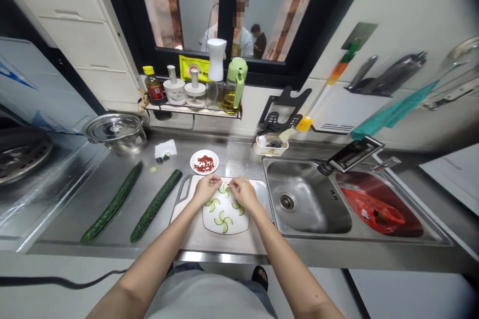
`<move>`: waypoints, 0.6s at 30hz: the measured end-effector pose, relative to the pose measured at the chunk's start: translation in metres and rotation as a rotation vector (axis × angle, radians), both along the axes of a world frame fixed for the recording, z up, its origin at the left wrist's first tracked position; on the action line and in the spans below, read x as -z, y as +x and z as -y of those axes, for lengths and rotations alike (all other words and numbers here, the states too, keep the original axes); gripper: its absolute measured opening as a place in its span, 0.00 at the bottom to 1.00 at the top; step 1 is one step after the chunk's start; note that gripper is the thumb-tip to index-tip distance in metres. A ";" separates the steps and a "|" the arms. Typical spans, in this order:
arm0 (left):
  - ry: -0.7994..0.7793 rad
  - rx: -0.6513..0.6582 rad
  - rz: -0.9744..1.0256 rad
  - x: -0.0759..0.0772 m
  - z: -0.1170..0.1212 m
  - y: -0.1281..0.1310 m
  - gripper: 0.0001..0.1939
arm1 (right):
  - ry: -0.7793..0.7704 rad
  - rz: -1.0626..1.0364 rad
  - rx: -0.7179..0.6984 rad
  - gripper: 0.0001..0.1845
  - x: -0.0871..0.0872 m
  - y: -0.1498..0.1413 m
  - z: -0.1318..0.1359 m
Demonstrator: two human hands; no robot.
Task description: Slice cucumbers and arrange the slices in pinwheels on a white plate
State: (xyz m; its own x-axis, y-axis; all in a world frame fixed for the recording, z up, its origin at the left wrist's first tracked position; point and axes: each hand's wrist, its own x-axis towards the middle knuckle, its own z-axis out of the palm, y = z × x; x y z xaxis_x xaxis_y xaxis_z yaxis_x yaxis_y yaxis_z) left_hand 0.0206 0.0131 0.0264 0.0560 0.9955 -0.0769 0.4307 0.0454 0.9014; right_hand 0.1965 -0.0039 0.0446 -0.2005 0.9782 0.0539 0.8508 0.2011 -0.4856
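Observation:
My left hand (208,187) is over the far left part of a white plate (210,219), its fingertips pinched together. What they hold, if anything, is too small to make out. Opposite it, my right hand (242,192) pinches a tiny red piece (229,185) above the far side of the plate. Thin cucumber slices (223,221) lie there in several pinwheel shapes, some partly covered by my hands. Under the plate is a pale cutting board (187,237) with a grey handle. Just beyond, a small white dish (194,163) holds red pieces (205,163).
Two whole cucumbers (157,204) lie left of the board. Behind them are a lidded steel pot (129,137) and a white tissue (165,148). To the right is a double sink (310,199) with a red plastic bag (374,209). A condiment rack (202,108) hangs at the window.

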 end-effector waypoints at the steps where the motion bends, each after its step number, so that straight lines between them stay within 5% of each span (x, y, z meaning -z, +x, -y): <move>1: -0.003 0.010 -0.076 0.005 0.000 0.001 0.09 | -0.027 0.036 0.001 0.08 0.006 0.001 0.000; 8: -0.046 0.094 -0.467 0.017 -0.001 0.013 0.08 | -0.106 0.219 -0.012 0.10 0.028 -0.003 0.001; 18: -0.065 0.108 -0.571 0.023 -0.004 0.026 0.07 | -0.146 0.290 -0.040 0.12 0.031 -0.007 -0.004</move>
